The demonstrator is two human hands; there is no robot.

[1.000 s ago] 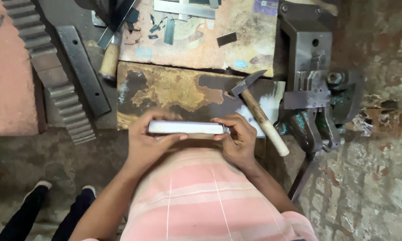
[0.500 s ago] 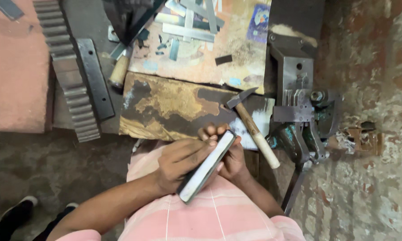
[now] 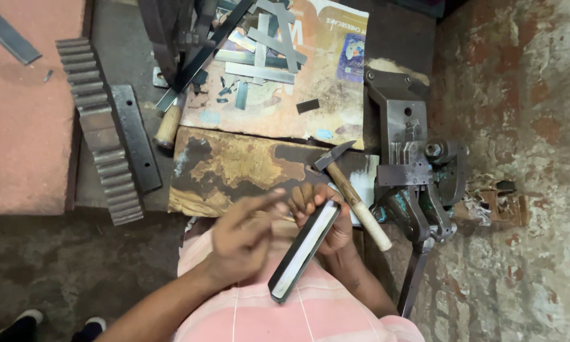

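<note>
A flat metal bar [image 3: 304,250] with a pale face and dark edges lies slanted over my lap, its upper end at my right hand [image 3: 323,212]. That hand grips the bar's upper end from underneath, fingers curled around it. My left hand [image 3: 244,237] hovers just left of the bar, fingers spread and index finger stretched out toward the right, holding nothing. In front of both hands sits a rusty, stained metal block [image 3: 234,168]. A hammer [image 3: 351,190] with a wooden handle rests on the block's right part, close to my right hand.
A metal vise-like machine [image 3: 414,171] stands at the right beside a rough wall. Several metal strips [image 3: 259,57] lie on a printed cardboard sheet behind the block. A toothed rack [image 3: 98,139] and a flat drilled plate [image 3: 136,136] lie at the left. Another wooden handle [image 3: 168,126] sticks out nearby.
The bar went from level, held in both hands at the block's edge, to slanted over my lap. My left hand has let go and opened; my right hand keeps hold.
</note>
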